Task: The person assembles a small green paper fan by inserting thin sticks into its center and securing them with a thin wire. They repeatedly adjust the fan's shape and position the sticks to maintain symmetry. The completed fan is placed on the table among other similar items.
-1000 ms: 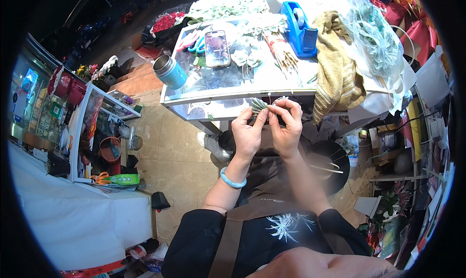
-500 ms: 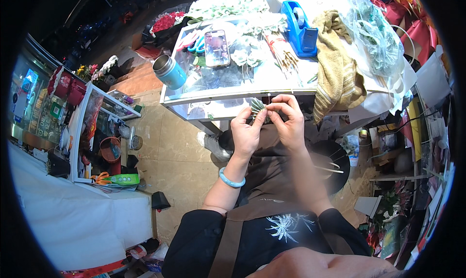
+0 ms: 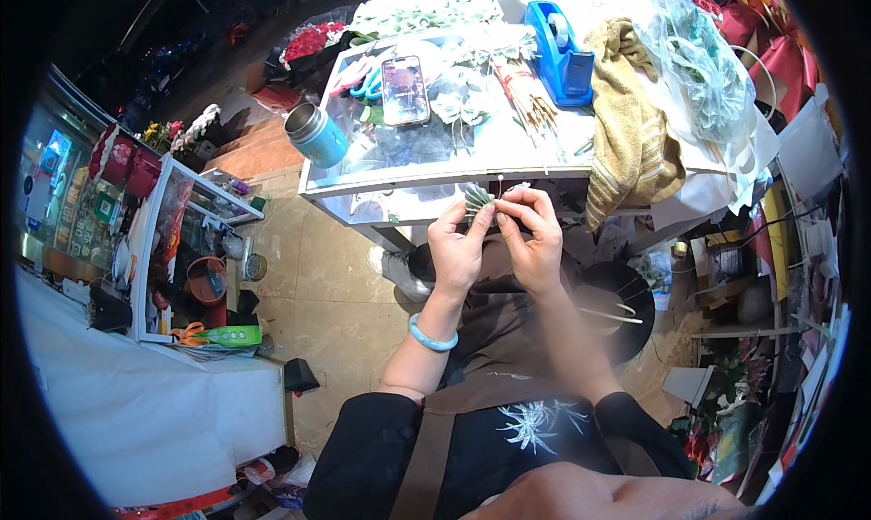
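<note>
Both hands, left hand (image 3: pixel 458 248) and right hand (image 3: pixel 535 239), pinch a small pleated green piece (image 3: pixel 478 200) between their fingers.

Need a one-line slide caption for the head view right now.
Both hands, left hand and right hand, pinch a small green folded piece at the edge of a cluttered white table.

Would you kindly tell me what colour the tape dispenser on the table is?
The tape dispenser is bright blue, seen clearly in the head view, near the table's far edge.
</note>
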The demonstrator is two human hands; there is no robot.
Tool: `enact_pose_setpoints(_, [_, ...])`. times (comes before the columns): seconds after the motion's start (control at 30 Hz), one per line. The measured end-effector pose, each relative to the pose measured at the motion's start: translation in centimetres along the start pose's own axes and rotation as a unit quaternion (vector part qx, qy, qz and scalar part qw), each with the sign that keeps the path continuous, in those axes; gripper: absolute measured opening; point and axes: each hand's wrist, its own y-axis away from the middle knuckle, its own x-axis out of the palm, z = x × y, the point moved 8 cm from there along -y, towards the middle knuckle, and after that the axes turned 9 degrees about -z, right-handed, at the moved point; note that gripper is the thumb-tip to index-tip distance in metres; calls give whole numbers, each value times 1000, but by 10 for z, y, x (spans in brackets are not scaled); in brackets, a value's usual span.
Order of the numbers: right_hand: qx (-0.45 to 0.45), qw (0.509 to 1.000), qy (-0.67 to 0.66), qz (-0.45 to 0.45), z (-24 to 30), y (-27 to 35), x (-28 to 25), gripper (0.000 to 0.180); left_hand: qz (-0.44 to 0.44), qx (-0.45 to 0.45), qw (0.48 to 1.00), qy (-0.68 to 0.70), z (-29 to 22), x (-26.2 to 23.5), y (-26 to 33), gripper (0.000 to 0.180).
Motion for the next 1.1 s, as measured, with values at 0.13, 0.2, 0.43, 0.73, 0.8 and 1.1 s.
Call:
enact_pose_setpoints(0.13, [43, 996, -71, 32, -7, 0, 3, 17, 0, 14, 1000, -1, -4, -1, -1, 13])
enact_pose_setpoints(0.2, [52, 994, -79, 48, -8, -1, 3, 17, 3, 20, 1000, -5, -5, -1, -2, 13])
enact_pose_setpoints(0.43, [-2, 999, 30, -17, 6, -10, -14, 20, 15, 24, 999, -40, -4, -1, -1, 13])
enact_pose_setpoints(0.73, [98, 971, -92, 196, -17, -29, 5, 20, 194, 26, 977, -82, 3, 23, 11, 14])
enact_pose_setpoints(0.8, [198, 942, -159, 220, -32, -22, 10, 17, 197, -44, 977, -65, 13, 22, 12, 15])
enact_pose_setpoints(1.1, [270, 927, -240, 106, -62, -34, -15, 19, 157, -141, 977, 36, 28, 13, 7, 20])
